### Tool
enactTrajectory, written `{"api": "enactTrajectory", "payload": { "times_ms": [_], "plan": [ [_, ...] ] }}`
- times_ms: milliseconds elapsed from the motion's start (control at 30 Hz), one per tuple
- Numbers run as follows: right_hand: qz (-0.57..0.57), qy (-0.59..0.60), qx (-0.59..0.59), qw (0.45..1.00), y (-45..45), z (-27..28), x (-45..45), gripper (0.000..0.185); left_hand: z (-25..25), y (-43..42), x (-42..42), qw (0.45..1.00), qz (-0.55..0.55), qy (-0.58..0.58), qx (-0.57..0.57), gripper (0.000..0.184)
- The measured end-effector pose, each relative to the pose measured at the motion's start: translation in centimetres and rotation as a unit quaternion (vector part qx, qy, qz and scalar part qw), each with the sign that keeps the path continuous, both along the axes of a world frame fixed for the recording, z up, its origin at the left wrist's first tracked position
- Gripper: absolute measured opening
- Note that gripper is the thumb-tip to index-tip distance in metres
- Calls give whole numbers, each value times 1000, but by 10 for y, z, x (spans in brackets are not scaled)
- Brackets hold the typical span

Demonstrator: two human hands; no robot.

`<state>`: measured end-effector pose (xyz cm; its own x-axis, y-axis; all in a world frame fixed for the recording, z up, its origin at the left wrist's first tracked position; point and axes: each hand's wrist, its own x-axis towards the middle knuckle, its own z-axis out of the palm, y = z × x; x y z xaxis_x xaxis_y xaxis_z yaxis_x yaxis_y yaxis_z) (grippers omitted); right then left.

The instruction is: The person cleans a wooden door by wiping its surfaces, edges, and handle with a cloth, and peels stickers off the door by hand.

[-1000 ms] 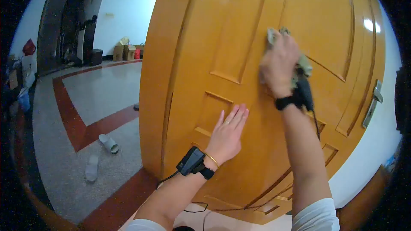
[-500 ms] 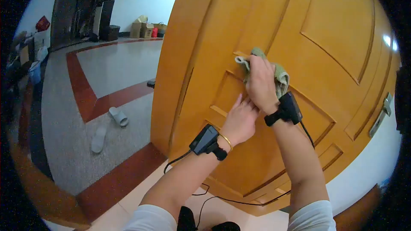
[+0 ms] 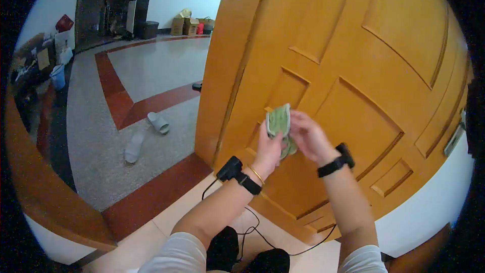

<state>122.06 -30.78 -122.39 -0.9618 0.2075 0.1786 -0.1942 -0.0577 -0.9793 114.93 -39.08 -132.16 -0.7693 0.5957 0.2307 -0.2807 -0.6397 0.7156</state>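
A green cloth (image 3: 278,120) with a pale edge hangs bunched between my two hands, in front of the orange wooden door (image 3: 323,101). My left hand (image 3: 269,149) grips it from below, the thumb against its lower part. At the cloth's right side is my right hand (image 3: 309,136), slightly blurred, its fingers curled near or on the edge; whether they pinch the fabric is hard to tell. Both wrists wear black straps with small boxes. The raised panels of the door lie behind the hands.
Two pale slippers (image 3: 158,123) lie on the grey floor at left. Black cables (image 3: 255,227) run across the light tiles by my knees. A metal door handle (image 3: 456,134) is at the right edge. Boxes (image 3: 184,26) stand by the far wall, a blue bucket (image 3: 58,77) at far left.
Both hands have come away from the door surface and lower, bringing the cloth with them. My left hand, earlier flat on the door, has taken hold of the cloth. The view has shifted.
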Motion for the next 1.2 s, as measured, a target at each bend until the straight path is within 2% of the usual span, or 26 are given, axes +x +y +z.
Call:
{"api": "enactTrajectory", "payload": {
  "times_ms": [67,100,133,167,200,233,267,333,367,433,500,567,600,633,667,700,833,900,1033,1200],
  "plan": [
    [-188,19,191,963,-1,38,32,31,29,2,-15,992,102,72,26,47],
    [-207,107,347,908,30,52,46,35,48,6,-23,976,169,123,60,40],
    [-343,144,446,814,35,76,64,36,58,24,-45,945,249,195,83,40],
    [-407,177,542,714,41,99,86,37,65,43,-66,902,323,266,104,39],
    [-474,199,560,650,47,115,105,38,73,54,-84,839,411,353,38,40],
    [-524,247,639,506,76,130,125,39,76,62,-93,755,489,437,-24,41],
    [-555,286,701,345,105,141,149,41,72,69,-89,731,509,453,-42,44],
    [-582,219,768,153,122,154,194,41,63,84,-75,677,548,486,-76,49],
    [-582,204,774,144,129,153,206,42,59,94,-69,725,517,452,-51,43],
    [-575,174,788,133,147,145,219,43,46,99,-55,761,472,442,-49,40],
    [-603,49,782,153,164,140,216,43,19,99,-52,788,434,432,-64,38],
    [-599,57,772,204,157,123,214,58,-8,94,-50,765,432,467,-95,37],
    [-583,133,765,241,143,122,212,74,-14,93,-46,753,436,483,-103,36],
    [-564,210,750,275,139,122,214,91,-29,93,-39,768,423,470,-99,37],
    [-597,177,764,173,149,115,219,73,-54,95,-32,764,427,472,-108,38],
    [-601,170,769,139,153,116,224,73,-74,98,-18,761,433,471,-113,39],
    [-603,169,770,123,166,96,231,70,-170,118,41,720,439,508,-178,48],
    [-603,172,770,118,165,80,228,68,-227,125,47,736,429,480,-210,53],
    [-603,174,771,112,166,69,229,65,-305,107,61,758,361,442,-316,55],
    [-607,178,769,94,155,63,227,62,-361,102,97,793,295,309,-434,56]
  ]
}}
